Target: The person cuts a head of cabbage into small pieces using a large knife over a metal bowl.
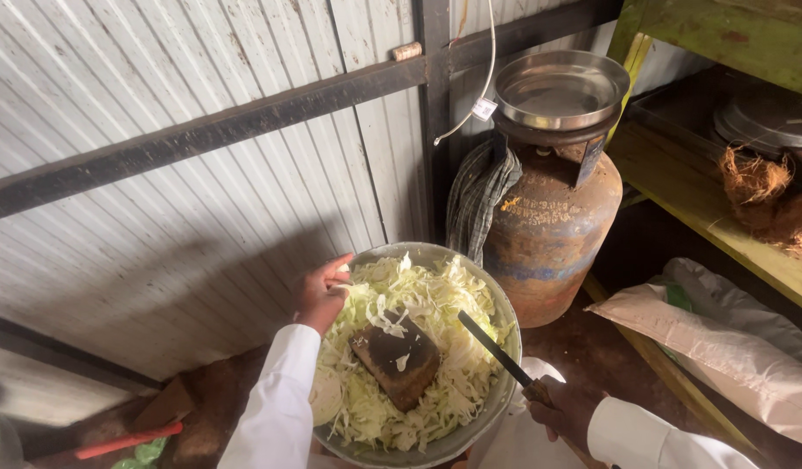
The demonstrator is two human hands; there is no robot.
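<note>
My left hand grips the rim of the bowl of shredded cabbage. My right hand is closed around a knife.

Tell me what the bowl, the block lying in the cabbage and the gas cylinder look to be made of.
Bowl: grey metal, dull, likely aluminium or steel, with a thin rolled rim.
Block: probably wood, brown with a dark scorched or stained top.
Gas cylinder: steel, judging by the rust, with worn blue paint in a band.
</note>
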